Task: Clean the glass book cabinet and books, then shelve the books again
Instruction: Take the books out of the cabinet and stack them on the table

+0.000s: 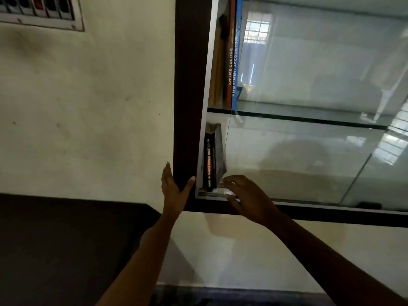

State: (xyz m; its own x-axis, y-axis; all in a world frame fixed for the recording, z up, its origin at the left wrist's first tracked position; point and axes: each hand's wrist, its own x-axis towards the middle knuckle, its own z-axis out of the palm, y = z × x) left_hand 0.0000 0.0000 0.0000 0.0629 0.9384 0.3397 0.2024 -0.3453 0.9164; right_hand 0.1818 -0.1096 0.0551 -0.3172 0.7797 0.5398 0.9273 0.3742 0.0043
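Observation:
A wall-hung book cabinet with a dark brown frame and sliding glass doors fills the upper right. On its lower shelf, black books stand at the far left; on the upper shelf stand an orange and a blue book. My left hand braces flat against the frame's lower left corner, thumb on the front, fingers along the side. My right hand reaches to the glass door's left edge by the black books, fingertips at the glass; whether it pinches the edge I cannot tell.
A cream wall lies to the left, with a barred vent at the top left. A dark surface stretches below left. The glass reflects windows and the room.

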